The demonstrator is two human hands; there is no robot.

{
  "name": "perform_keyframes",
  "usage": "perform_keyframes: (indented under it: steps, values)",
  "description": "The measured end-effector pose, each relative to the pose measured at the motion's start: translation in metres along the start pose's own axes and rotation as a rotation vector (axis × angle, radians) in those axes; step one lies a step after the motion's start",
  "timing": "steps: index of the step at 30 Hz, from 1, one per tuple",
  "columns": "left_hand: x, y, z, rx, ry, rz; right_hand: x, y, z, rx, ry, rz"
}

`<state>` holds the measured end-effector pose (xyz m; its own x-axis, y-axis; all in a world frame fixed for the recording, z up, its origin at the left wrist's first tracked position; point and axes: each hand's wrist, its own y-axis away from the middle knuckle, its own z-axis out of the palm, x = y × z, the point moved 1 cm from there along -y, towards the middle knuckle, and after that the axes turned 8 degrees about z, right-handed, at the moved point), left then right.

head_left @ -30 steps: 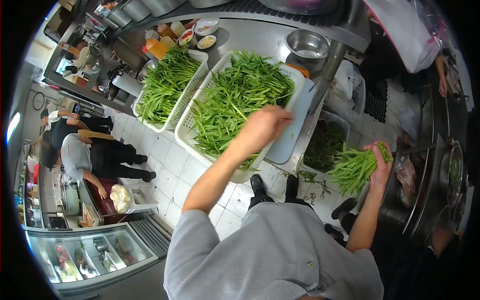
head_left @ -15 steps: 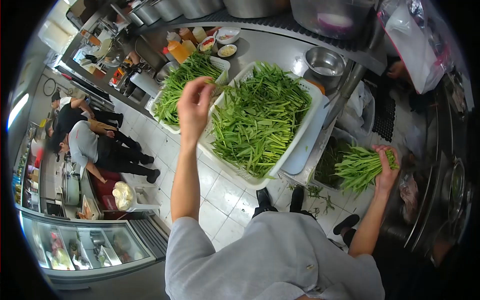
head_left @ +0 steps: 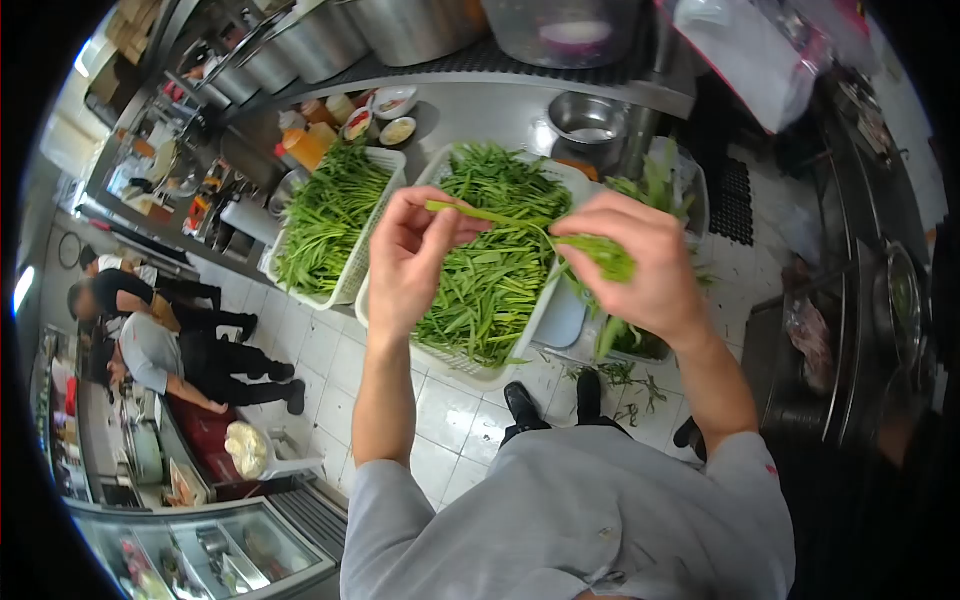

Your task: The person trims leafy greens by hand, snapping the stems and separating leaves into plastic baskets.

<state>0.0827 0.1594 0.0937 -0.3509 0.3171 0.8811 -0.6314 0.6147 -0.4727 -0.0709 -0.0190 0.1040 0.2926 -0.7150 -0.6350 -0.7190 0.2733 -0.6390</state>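
Note:
My left hand point(head_left: 400, 262) pinches one end of a thin green stem point(head_left: 480, 213) between thumb and fingertips. The stem stretches across to my right hand point(head_left: 655, 265), which is closed around a bunch of long-leaved greens point(head_left: 607, 256) that look like water spinach. The bunch's cut ends point toward my left hand, and leaves stick out beyond the right hand. Below both hands, a heap of similar greens point(head_left: 480, 290) fills a white plastic basket point(head_left: 480, 376). More leafy stems point(head_left: 335, 225) lie in a second white basket point(head_left: 376, 235) on the left.
Sauce bottles point(head_left: 303, 145) and small bowls point(head_left: 398, 131) stand on the steel counter behind the baskets, with a metal bowl point(head_left: 588, 118) at right. Dropped leaves point(head_left: 625, 375) litter the tiled floor. Co-workers point(head_left: 150, 350) stand at the far left. Large pots point(head_left: 320, 45) line the shelf above.
My right hand has brought the bunch of greens up and left, from low at the right to over the basket. A stem now spans both hands. The view has shifted slightly.

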Motion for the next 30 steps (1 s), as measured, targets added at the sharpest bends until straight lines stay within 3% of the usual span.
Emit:
perform_keyframes:
  steps: [6, 10, 13, 16, 19, 23, 25, 27, 30]
  values:
    - [-0.021, 0.019, 0.049, -0.196, 0.239, -0.13, 0.025, 0.026, -0.001, -0.015, 0.129, 0.16]
    - [-0.036, 0.022, 0.01, -0.177, 0.022, -0.128, 0.064, 0.069, -0.04, 0.023, 0.1, 0.372]
    - [-0.062, 0.013, -0.018, -0.207, -0.598, -0.105, 0.094, 0.095, -0.056, 0.063, 0.421, 0.43]
    - [-0.104, 0.013, -0.019, -0.309, -0.756, -0.09, 0.097, 0.109, -0.064, 0.103, 0.264, 0.649]
    - [-0.144, 0.016, -0.004, -0.444, -0.934, 0.078, 0.097, 0.112, -0.067, 0.149, 0.18, 0.721]
    - [-0.149, 0.014, 0.001, -0.497, -1.0, 0.054, 0.094, 0.113, -0.071, 0.175, 0.106, 0.718]
    - [-0.135, -0.002, -0.015, -0.343, -0.834, 0.056, 0.092, 0.116, -0.077, 0.191, 0.037, 0.787]
    - [-0.101, -0.017, -0.032, -0.123, -0.748, 0.048, 0.093, 0.118, -0.082, 0.216, 0.018, 0.761]
    - [-0.06, -0.037, -0.064, 0.037, -0.597, 0.044, 0.087, 0.109, -0.081, 0.267, -0.032, 0.666]
